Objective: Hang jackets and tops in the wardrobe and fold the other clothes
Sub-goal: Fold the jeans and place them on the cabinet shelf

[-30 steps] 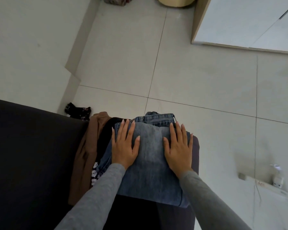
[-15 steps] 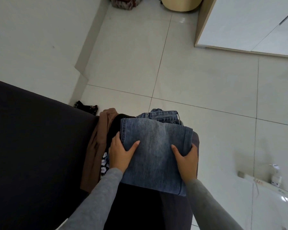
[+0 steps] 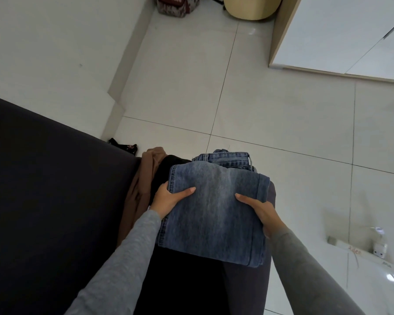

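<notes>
A folded pair of blue jeans (image 3: 214, 208) lies on top of a pile at the end of the dark sofa arm. My left hand (image 3: 168, 198) grips its left edge, thumb on top and fingers underneath. My right hand (image 3: 259, 211) grips the right edge the same way. Beneath and left of the jeans lie a brown garment (image 3: 141, 185) and a black one (image 3: 166, 169). A second denim piece (image 3: 228, 158) shows just beyond the folded jeans.
The dark sofa (image 3: 55, 201) fills the left. A small dark cloth (image 3: 123, 146) lies on the tiled floor. A white wardrobe (image 3: 341, 32), a guitar body (image 3: 250, 7) and a bag (image 3: 175, 5) stand at the far end. A power strip (image 3: 359, 246) lies right.
My hands went from pressing flat on top of the jeans to gripping them at both side edges. The view has shifted slightly.
</notes>
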`<state>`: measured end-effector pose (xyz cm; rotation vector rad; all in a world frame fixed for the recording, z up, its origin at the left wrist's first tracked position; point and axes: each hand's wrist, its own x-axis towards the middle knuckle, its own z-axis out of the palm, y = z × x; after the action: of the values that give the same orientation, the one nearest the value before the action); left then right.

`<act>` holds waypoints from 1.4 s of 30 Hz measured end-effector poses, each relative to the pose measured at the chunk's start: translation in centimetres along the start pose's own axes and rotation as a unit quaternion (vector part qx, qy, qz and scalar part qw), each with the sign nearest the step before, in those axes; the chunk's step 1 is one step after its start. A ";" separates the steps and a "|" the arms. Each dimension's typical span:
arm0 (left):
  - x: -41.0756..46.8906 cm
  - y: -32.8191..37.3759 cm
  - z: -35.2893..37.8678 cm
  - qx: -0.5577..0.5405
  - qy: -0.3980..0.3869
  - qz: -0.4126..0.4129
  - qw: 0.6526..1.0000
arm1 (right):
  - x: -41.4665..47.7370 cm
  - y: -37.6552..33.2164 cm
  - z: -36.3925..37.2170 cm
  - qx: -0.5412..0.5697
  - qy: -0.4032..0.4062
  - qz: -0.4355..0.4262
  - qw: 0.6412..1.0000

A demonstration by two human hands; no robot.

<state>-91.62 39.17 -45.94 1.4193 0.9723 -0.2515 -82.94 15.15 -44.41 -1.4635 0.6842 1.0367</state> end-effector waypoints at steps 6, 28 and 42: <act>-2.2 0.8 -1.1 -0.087 -0.010 -0.042 0.995 | -3.0 -1.7 0.9 0.009 -0.045 -0.056 0.997; -23.3 24.0 -2.2 -0.312 -0.217 0.158 0.911 | -39.7 -23.1 3.6 -0.214 0.002 -0.483 0.849; -35.6 37.2 2.6 -0.257 -0.376 0.263 0.850 | -61.0 -25.2 -3.9 -0.169 0.071 -0.665 0.724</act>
<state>-87.16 30.32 4.58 0.9010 -0.0319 -0.1014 -86.90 6.96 21.07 -1.8086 -0.5560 -0.1316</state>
